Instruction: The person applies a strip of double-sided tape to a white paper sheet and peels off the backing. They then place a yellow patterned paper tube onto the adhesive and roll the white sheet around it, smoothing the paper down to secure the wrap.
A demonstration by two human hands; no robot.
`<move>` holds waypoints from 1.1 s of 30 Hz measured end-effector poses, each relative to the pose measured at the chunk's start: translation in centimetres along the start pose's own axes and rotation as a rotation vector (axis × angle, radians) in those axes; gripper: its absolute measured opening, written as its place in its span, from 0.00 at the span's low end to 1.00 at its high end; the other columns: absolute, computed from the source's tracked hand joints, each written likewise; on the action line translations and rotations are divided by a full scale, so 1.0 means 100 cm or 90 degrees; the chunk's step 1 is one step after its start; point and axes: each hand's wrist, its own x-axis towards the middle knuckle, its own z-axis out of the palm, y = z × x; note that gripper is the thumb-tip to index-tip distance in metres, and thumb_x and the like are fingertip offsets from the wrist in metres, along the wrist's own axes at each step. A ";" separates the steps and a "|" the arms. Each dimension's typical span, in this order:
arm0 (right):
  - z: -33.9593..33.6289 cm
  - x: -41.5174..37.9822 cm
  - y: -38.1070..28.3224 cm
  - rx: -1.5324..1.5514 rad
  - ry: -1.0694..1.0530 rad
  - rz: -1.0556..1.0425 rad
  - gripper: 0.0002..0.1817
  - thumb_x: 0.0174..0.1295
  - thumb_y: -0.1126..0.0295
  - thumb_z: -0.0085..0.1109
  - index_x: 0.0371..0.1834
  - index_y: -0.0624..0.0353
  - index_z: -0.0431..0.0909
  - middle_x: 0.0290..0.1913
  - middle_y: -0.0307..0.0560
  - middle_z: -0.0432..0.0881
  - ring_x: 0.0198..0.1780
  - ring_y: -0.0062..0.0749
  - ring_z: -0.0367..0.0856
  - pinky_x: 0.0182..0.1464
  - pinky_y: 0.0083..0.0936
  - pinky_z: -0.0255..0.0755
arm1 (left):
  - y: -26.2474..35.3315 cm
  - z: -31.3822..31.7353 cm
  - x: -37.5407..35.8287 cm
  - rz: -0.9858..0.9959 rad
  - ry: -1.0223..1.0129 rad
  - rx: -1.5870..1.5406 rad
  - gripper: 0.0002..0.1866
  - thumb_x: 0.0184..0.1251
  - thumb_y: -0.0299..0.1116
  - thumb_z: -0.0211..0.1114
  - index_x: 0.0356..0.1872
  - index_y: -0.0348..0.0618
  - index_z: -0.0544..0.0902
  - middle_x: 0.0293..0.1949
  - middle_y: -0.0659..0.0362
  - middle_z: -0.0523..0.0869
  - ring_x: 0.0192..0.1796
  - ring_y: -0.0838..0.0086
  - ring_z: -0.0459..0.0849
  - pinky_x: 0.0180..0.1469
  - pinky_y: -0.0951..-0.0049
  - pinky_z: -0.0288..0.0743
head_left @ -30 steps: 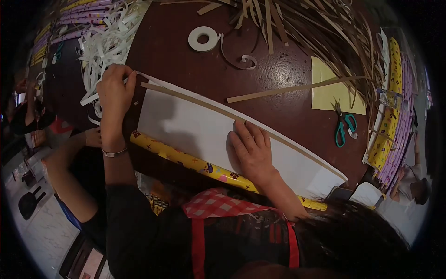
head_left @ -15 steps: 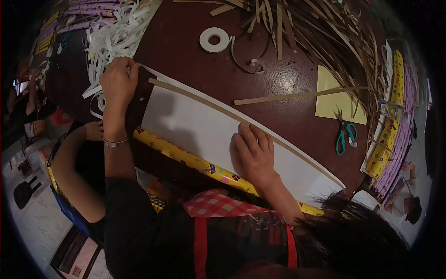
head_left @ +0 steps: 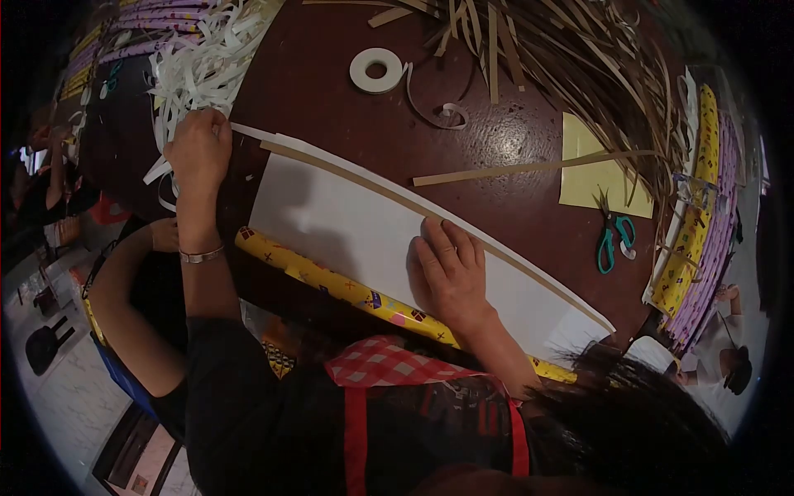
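Note:
A sheet of wrapping paper, its white side point(head_left: 331, 215) up, lies on the dark red table with its yellow printed roll point(head_left: 339, 285) along the near edge. A brown strip point(head_left: 397, 197) runs beside the far edge of the sheet. My left hand point(head_left: 199, 147) is closed in a pinch on a thin white tape strip point(head_left: 253, 132), which stretches from the sheet's far left corner to my fingers. My right hand point(head_left: 453, 273) rests palm down on the sheet, fingers spread, fingertips near the brown strip.
White strips point(head_left: 198, 70) pile up at the back left, brown strips point(head_left: 579, 58) at the back right. A tape roll point(head_left: 376, 71), a yellow sheet point(head_left: 587, 174), teal scissors point(head_left: 608, 240) and printed rolls point(head_left: 695, 223) lie around. Another person's arm point(head_left: 132, 289) is at left.
My left hand has moved a little to the left, and a longer piece of the white strip shows between it and the sheet. My right hand has stayed in place.

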 end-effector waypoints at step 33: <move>0.001 0.004 -0.003 0.010 0.028 0.018 0.17 0.50 0.76 0.71 0.45 0.59 0.80 0.57 0.52 0.81 0.55 0.49 0.79 0.55 0.44 0.72 | 0.071 -0.053 -0.014 0.334 -0.183 -0.418 0.03 0.60 0.29 0.66 0.28 0.44 0.81 0.28 0.60 0.81 0.35 0.62 0.82 0.38 0.61 0.71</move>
